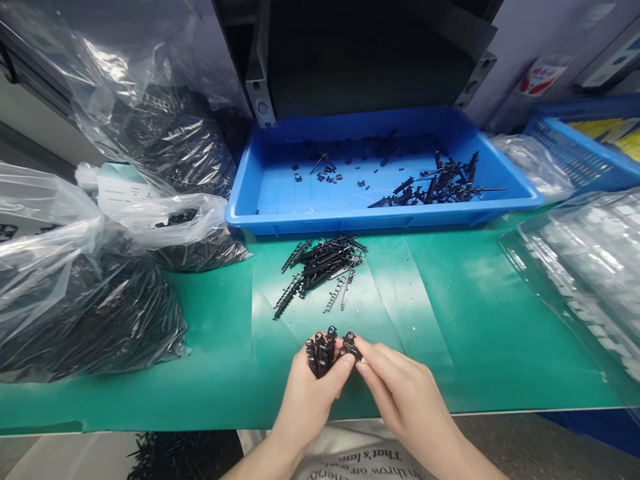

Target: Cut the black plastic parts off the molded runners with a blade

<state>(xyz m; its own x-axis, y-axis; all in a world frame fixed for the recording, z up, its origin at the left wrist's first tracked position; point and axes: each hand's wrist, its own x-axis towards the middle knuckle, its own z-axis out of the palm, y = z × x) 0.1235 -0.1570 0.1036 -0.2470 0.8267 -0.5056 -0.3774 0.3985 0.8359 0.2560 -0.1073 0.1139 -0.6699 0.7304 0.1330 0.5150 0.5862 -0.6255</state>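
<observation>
Near the front edge of the green work surface, my left hand [313, 393] is closed around a bundle of black plastic strips [320, 353] whose ends carry small rings and clips. My right hand [400, 380] pinches the end of one black strip [350, 343] at the right of that bundle, between thumb and index finger. The left thumb also touches that strip. The lower ends of the bundle are hidden in the left palm. Just beyond my hands lies a loose pile of similar black strips [325, 260].
A shallow blue tray [390, 219] with scattered black pieces stands at the back under a dark chute [370, 67]. Clear bags of black parts [85, 307] crowd the left. Clear plastic trays [590, 253] and a blue basket [575, 150] sit at right. Below the left edge is a dark heap [185, 457].
</observation>
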